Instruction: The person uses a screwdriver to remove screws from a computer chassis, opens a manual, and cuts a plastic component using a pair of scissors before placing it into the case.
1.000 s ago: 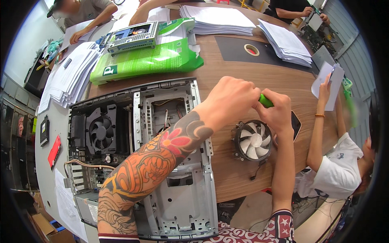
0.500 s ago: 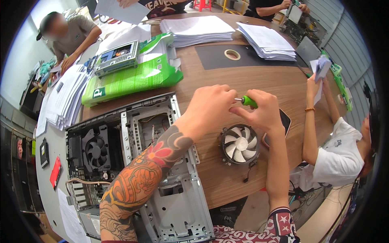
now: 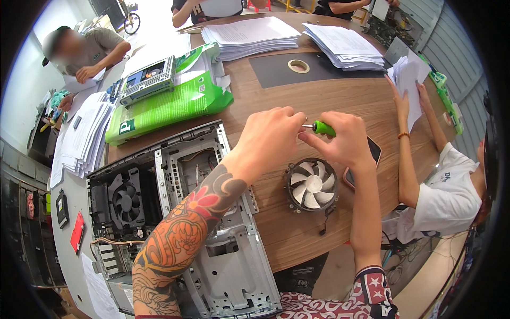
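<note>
R hand [image 3: 344, 134] fingers wrapped snug on green screwdriver [image 3: 323, 128] above counter [image 3: 287, 239], shaft pointing L. L hand [image 3: 273, 132] fingers curled in at its tip; can't tell if gripping anything. Open wood btwn hands & far dark mat [image 3: 271, 72]. PC case [image 3: 239, 274] fills near L, reaching near edge; fan cooler [image 3: 313, 184] R of it, phone [image 3: 373, 152] partly behind R forearm.

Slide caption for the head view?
Right hand grips a green-handled screwdriver, its shaft at the left hand, over a table with a cooling fan.
</note>
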Available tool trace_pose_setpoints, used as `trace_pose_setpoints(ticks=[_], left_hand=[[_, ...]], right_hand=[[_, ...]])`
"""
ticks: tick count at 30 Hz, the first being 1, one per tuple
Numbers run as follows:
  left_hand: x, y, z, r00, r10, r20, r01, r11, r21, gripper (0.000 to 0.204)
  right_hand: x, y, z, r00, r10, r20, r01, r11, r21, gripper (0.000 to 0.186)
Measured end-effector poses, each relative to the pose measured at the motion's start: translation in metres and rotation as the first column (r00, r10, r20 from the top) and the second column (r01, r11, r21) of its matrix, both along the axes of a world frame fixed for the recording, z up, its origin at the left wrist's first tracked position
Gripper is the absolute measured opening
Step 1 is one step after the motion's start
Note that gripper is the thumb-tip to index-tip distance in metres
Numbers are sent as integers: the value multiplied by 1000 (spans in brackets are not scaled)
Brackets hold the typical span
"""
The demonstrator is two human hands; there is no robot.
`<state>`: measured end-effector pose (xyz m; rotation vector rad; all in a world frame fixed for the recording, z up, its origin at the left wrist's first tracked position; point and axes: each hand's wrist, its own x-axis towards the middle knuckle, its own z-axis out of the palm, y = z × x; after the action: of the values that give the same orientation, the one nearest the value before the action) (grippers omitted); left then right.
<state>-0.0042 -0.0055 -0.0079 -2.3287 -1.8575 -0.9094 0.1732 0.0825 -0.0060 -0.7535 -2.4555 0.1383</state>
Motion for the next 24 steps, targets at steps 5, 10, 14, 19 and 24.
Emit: trace_pose_setpoints(ticks=[5, 10, 14, 19, 24], left_hand=[[-3, 2, -1, 1000, -8, -9, 8, 1000, 23, 5], [-1, 1, -1, 1000, 3, 3, -3, 1000, 4, 7], [-2, -1, 2, 1000, 20, 1, -20, 999, -30, 8], [-2, 0, 3, 1000, 12, 4, -12, 1000, -22, 7], [-3, 2, 3, 1000, 3, -24, -4, 1000, -27, 7]], right_hand=[[-3, 3, -8, 998, -2, -57, 0, 999, -41, 55], [-1, 4, -7, 996, 55, -73, -61, 995, -79, 51], [-2, 2, -5, 995, 62, -83, -69, 994, -84, 49], [-3, 0, -3, 999, 5, -52, -6, 1000, -26, 47], [-3, -7, 3, 998, -61, -17, 60, 997, -47, 51]])
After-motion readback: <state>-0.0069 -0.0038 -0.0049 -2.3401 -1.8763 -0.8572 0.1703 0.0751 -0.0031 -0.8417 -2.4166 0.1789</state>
